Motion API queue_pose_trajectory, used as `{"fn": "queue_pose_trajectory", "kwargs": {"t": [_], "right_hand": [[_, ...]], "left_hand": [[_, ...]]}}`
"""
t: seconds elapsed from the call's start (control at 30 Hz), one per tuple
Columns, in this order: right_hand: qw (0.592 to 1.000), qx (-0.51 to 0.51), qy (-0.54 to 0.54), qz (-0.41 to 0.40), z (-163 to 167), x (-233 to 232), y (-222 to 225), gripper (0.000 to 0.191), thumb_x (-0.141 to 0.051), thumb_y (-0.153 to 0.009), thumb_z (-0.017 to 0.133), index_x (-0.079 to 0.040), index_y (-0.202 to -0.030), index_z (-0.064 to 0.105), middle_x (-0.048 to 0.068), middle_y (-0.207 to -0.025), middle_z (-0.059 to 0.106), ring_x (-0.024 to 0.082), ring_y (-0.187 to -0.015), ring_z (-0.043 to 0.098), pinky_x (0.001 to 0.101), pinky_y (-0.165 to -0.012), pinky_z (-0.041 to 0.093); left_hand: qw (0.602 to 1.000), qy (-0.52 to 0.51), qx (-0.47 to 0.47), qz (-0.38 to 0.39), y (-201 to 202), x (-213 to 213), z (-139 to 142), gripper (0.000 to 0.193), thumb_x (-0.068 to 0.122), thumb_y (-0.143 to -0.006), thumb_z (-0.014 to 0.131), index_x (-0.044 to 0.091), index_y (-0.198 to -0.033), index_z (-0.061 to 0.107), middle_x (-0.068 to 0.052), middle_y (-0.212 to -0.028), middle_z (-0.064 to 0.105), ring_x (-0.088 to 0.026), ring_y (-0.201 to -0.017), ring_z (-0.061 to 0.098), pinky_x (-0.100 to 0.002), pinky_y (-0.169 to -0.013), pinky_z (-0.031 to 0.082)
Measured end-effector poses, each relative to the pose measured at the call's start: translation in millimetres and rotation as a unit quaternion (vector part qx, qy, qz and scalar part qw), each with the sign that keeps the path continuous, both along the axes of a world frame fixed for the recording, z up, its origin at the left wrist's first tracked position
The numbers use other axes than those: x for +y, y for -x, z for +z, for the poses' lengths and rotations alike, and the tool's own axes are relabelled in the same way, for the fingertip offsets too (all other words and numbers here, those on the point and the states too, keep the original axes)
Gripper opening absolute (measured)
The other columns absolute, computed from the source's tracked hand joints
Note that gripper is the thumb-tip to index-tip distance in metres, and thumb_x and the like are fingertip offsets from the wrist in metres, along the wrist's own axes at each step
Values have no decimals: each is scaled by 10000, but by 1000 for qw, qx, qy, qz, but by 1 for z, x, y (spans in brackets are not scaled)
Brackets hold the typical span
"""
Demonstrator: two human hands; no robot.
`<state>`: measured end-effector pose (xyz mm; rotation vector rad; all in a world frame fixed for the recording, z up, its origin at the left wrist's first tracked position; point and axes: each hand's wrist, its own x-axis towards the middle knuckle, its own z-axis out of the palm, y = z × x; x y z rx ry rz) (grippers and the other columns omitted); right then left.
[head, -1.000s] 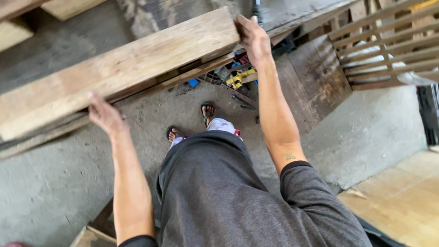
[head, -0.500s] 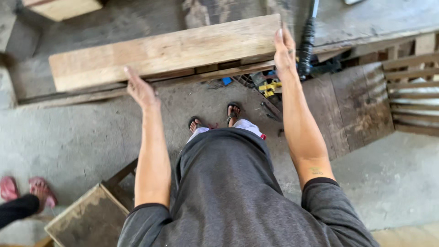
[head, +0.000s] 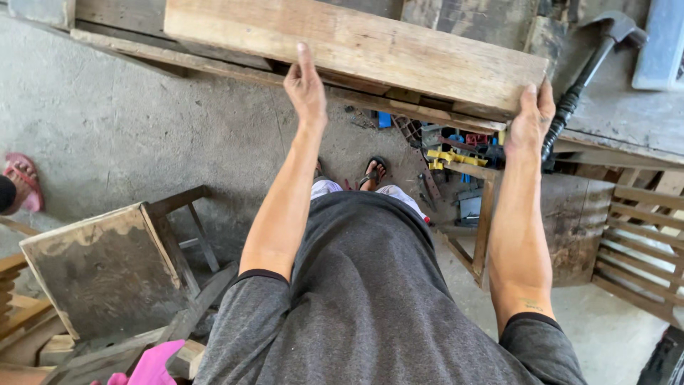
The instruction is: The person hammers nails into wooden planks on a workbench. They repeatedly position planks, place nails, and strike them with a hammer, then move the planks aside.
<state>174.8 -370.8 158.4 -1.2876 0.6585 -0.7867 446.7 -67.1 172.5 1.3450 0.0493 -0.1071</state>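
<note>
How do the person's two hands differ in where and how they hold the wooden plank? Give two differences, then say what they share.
The left hand grips the wooden plank along its near long edge, well in from the end, while the right hand clasps its end corner. The left hand sits higher in the picture, the right lower, near the hammer. Both are bare, with arms outstretched.

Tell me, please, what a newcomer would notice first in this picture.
First, the long pale wooden plank across the top, held from below by the left hand and at its right end by the right hand. Then the black hammer at the upper right, and the worn wooden stool at the lower left.
</note>
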Motion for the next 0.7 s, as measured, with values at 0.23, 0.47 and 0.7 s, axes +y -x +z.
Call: {"fn": "queue_pose_trajectory", "kwargs": {"t": [0.23, 0.47, 0.7], "right_hand": [[1000, -2, -3, 5, 13, 6, -5, 412, -79, -1117, 536, 36, -1509, 492, 125, -1421, 652, 204, -1273, 630, 329, -1142, 493], [999, 32, 6, -2, 14, 2, -9, 395, -92, -1089, 517, 32, -1463, 497, 126, -1368, 658, 209, -1226, 642, 343, -1095, 519], [873, 284, 394, -42, 57, 10, -2, 668, -91, -984, 774, 72, -1551, 461, 228, -1586, 531, 350, -1483, 514, 445, -1273, 367]], "left_hand": [[1000, 17, 1, -3, 7, -2, 6, 581, 596, -1003, 556, 179, -619, 426, 79, -557, 300, -66, -489, 251, -298, -460, 217], [1000, -14, 10, -10, 5, -3, -3, 631, 568, -1012, 567, 116, -614, 376, 63, -571, 345, -104, -525, 289, -310, -488, 228], [982, -91, -157, -48, 9, 44, -9, 552, 281, -1065, 696, -184, -1322, 543, -300, -1276, 598, -278, -1169, 599, -365, -941, 505]]}}
